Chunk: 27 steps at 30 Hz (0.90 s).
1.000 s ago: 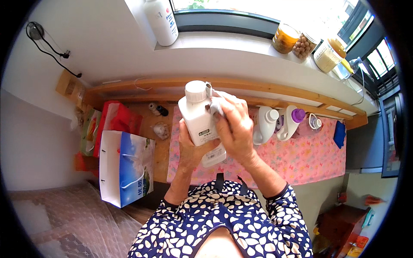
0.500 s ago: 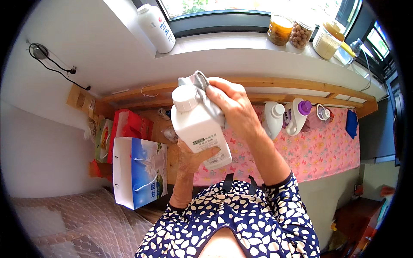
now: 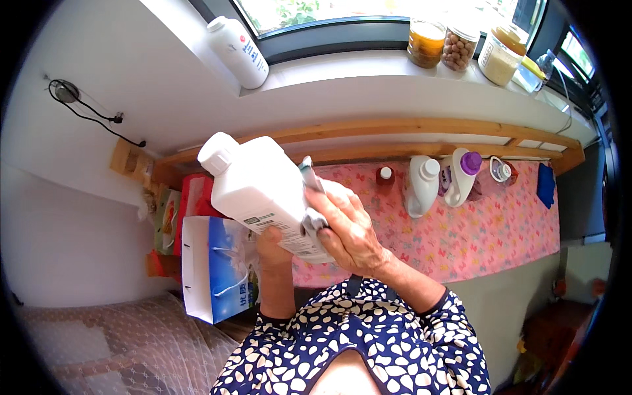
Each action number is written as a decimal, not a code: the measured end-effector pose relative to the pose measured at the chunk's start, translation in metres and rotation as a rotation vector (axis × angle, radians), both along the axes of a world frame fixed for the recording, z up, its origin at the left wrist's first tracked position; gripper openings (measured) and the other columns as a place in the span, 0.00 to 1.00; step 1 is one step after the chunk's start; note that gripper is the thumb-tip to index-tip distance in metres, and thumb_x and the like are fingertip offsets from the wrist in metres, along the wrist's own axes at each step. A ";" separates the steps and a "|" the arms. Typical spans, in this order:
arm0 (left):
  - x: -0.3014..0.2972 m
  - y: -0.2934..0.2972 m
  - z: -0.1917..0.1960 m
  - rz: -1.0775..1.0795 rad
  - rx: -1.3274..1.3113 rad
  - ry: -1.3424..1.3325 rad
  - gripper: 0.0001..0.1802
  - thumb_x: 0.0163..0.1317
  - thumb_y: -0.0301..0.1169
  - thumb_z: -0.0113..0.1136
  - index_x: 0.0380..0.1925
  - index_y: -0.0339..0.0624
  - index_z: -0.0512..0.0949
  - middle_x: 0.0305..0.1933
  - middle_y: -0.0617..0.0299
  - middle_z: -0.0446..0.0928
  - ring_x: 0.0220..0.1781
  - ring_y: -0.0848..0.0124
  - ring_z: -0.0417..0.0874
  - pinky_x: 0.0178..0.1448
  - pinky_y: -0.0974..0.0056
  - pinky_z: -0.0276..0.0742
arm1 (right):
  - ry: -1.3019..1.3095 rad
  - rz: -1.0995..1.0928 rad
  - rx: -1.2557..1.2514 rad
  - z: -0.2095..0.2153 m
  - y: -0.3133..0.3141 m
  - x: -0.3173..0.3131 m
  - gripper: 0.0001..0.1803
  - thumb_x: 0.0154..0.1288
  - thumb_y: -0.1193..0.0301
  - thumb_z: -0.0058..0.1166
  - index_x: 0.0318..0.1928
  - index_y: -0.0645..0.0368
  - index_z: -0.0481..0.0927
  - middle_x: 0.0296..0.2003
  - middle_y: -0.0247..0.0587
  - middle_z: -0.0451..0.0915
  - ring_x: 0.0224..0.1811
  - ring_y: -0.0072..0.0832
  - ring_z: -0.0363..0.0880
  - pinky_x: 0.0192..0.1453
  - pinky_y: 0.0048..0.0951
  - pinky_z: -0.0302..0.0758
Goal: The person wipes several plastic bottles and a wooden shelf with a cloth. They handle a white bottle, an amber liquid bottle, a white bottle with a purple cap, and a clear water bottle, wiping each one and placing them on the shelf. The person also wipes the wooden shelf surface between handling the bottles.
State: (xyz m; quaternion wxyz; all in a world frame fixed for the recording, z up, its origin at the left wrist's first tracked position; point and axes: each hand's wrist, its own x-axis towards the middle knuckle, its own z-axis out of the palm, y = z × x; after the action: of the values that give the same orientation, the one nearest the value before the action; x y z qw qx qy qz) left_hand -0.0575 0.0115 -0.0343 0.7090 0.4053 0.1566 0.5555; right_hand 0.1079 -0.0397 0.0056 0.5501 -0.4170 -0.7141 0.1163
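Nearest, below the hands, a navy garment with pale spots (image 3: 355,336) is seen. Above it, a large white plastic bottle (image 3: 260,181) is held off the surface, tilted, with its ribbed white screw cap (image 3: 217,154) pointing up and to the left. The bottle is gripped near its base by the left hand (image 3: 274,253), whose thumb is laid on the printed face; its other fingers are hidden behind the bottle. A crumpled grey cloth (image 3: 313,222) is pinched in the closed fingers of the right hand (image 3: 345,227) and pressed to the bottle's right side.

The step in hand is judged to be the wiping of that side. For the next move, a firm left hold and light, even cloth pressure seem called for, with the bottle turned if another face is to be reached.

Beyond, a pink patterned cover (image 3: 474,240) is spread, bordered at left by a blue-and-white paper gift bag (image 3: 228,263). On the cover are set a small dark-red bottle (image 3: 386,180), a white-capped bottle (image 3: 421,192) and, just beside it, a purple-capped bottle (image 3: 459,179).

Farther off, a wooden rail (image 3: 421,124) is run along the wall; on the windowsill (image 3: 342,68) above, a jar of round brown items (image 3: 459,50) is kept among others.
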 end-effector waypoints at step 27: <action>-0.001 -0.006 0.007 0.103 -0.079 0.031 0.32 0.47 0.27 0.61 0.57 0.35 0.69 0.52 0.53 0.77 0.53 0.58 0.79 0.57 0.56 0.75 | 0.439 0.160 -0.409 -0.035 0.004 -0.003 0.19 0.67 0.71 0.41 0.55 0.67 0.70 0.48 0.52 0.73 0.52 0.42 0.73 0.58 0.35 0.68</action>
State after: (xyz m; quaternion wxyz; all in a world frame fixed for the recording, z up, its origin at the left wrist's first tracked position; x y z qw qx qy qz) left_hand -0.0584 0.0052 -0.0278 0.6922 0.3770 0.2103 0.5784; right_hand 0.1054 -0.0354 -0.0298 0.5849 -0.4265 -0.5706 0.3878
